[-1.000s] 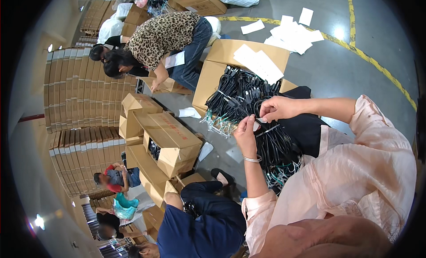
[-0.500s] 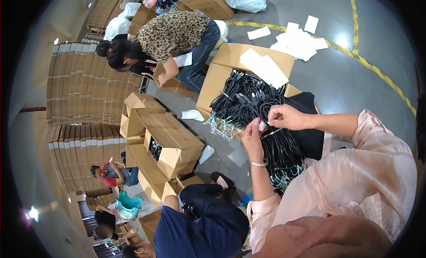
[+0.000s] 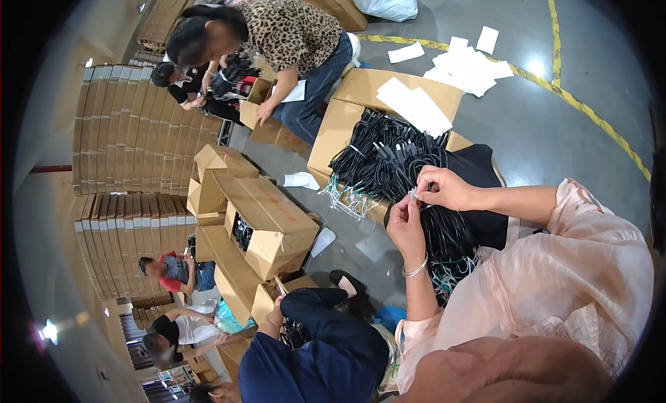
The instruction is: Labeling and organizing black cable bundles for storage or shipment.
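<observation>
My left hand (image 3: 406, 224), with a silver bangle at its wrist, is closed in a pinch, fingertips up. Close against it, my right hand (image 3: 445, 189) pinches too, thumb and forefinger together. Between both sets of fingertips shows a small white piece (image 3: 414, 193), like a label; whether it is wrapped round a cable cannot be made out. Beneath my hands a bundle of black cables (image 3: 444, 231) with green and white wire ends lies across my lap. Just beyond, an open cardboard box (image 3: 325, 141) is heaped with bundled black cables (image 3: 361, 148) with plugs.
White paper sheets (image 3: 415, 106) lie on the box flap, and more paper sheets (image 3: 472, 71) are on the floor. Black cloth (image 3: 475, 160) covers my lap. Long cardboard boxes (image 3: 267, 209) stand to the left. Co-workers sit near, one in a dark blue shirt (image 3: 298, 368).
My hands have drawn closer together, the left shifting slightly right and down. The co-worker in the leopard-print top has raised their head and moved right; another person behind now shows.
</observation>
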Demonstrator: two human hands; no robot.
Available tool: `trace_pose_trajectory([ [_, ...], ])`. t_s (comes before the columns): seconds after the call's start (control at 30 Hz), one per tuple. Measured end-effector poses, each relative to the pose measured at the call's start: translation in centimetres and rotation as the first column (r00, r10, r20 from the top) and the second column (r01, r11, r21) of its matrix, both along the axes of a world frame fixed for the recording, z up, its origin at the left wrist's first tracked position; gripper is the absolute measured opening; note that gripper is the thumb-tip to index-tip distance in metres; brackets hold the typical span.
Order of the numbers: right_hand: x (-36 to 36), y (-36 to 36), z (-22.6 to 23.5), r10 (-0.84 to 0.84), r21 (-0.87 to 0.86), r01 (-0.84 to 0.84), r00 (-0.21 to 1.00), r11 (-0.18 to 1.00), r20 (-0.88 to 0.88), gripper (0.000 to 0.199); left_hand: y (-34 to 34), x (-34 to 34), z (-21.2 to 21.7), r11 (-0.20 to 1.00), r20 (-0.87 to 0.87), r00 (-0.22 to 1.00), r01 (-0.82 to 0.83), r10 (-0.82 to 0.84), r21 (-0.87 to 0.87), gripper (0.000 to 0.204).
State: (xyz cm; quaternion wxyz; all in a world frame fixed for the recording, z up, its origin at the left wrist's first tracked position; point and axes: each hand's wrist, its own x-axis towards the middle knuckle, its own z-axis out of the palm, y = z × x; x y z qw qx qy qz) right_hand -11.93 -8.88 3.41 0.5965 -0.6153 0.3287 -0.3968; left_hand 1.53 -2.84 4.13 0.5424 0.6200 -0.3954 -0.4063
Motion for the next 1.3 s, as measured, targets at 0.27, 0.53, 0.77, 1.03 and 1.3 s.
trace_pose_trajectory([
  [0.27,0.3,-0.1,-0.1,0.041,-0.014,-0.041,0.999,0.999,-0.008,0.007,0.4,0.2,-0.5,0.999,-0.087,0.996,0.001,-0.005,-0.043,0.014],
  [0.53,-0.2,-1.0,0.8,0.191,0.029,-0.189,0.976,0.982,-0.104,0.005,0.6,0.1,-0.6,0.998,-0.131,0.991,-0.019,0.012,-0.052,0.013],
  [0.77,1.0,-5.0,0.3,-0.016,-0.239,-0.015,0.992,0.971,-0.126,0.022,0.8,-0.5,0.1,0.996,-0.134,0.991,-0.028,0.017,-0.082,0.013],
  [1.03,1.0,-4.2,-0.2,0.031,0.005,-0.031,0.999,1.000,-0.036,0.024,1.6,-0.4,-0.3,0.997,-0.086,0.995,-0.060,0.055,-0.055,0.014],
  [1.3,1.4,-3.6,0.4,0.027,0.006,-0.027,0.999,1.000,0.024,0.021,-0.3,-1.9,1.9,0.999,0.840,0.541,0.007,0.025,-0.034,0.027],
])
